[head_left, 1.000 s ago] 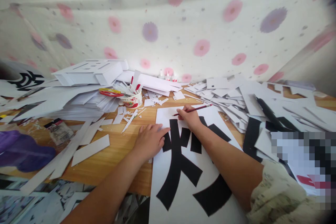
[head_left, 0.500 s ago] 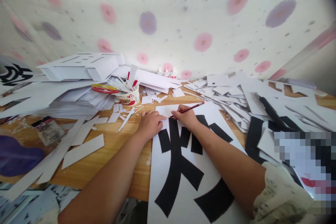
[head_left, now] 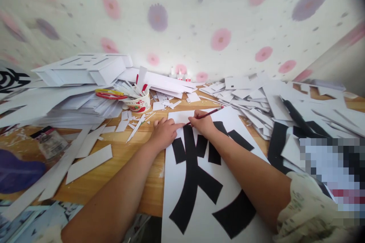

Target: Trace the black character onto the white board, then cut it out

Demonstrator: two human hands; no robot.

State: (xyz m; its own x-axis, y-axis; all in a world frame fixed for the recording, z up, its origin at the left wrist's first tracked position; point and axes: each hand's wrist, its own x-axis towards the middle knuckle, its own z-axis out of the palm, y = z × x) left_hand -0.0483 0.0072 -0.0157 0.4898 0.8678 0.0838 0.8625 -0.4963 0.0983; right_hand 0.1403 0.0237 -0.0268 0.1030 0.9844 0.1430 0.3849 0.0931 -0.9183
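Observation:
A white sheet lies on the wooden table, with black cut-out shapes on it. The longest black shape runs from near both hands down to a curved, wide lower end. My right hand pinches a dark red pencil, its tip by that shape's top edge. At the sheet's left edge rests my left hand, its index finger stretched toward the pencil tip and the other fingers bent. A separate curved black piece sits lower right, partly beneath my right forearm.
A cup of white scraps and tools stands behind my left hand, with yellow and red handles beside it. White board pieces are heaped at the back right. White strips and a purple object lie left.
The view has shifted slightly. My left index finger and the pencil tip are now closer together at the top of the long black shape; my right hand still holds the pencil.

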